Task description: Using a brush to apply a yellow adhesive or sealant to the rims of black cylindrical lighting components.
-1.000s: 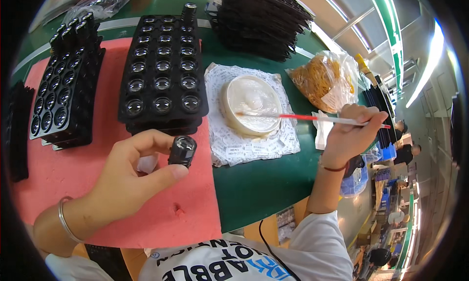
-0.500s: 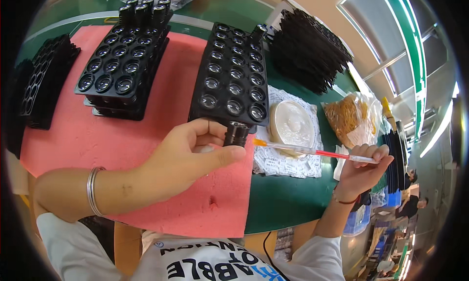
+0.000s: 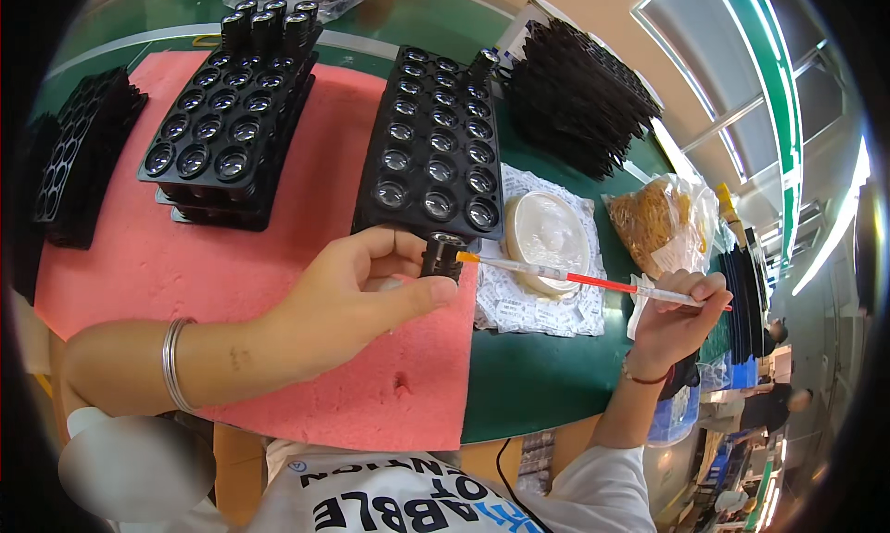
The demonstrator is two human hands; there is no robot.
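My left hand (image 3: 357, 283) is closed around a short black lens barrel (image 3: 440, 258), held upright by thumb and fingers at the near end of a black tray. Pinched in my right hand (image 3: 684, 310) is a thin paintbrush (image 3: 598, 281) with a red and clear handle. Its orange bristles reach the barrel's upper right edge and appear to touch it. The black tray (image 3: 369, 204) holds rows of similar lens pieces, one standing taller at its far right corner. Right of it, a round, pale, shallow dish (image 3: 553, 241) lies on a printed white packet.
Stacked black trays (image 3: 148, 170) with more barrels stand left on the pink mat (image 3: 320, 181). Empty trays (image 3: 79, 153) sit at far left, and a tall pile of them (image 3: 584, 102) at back right. A bag of yellowish material (image 3: 654, 222) lies right on the green table (image 3: 547, 385).
The brush has moved left along with my right hand, so its bristles are now at the barrel's edge instead of apart from it. My left hand keeps the same hold.
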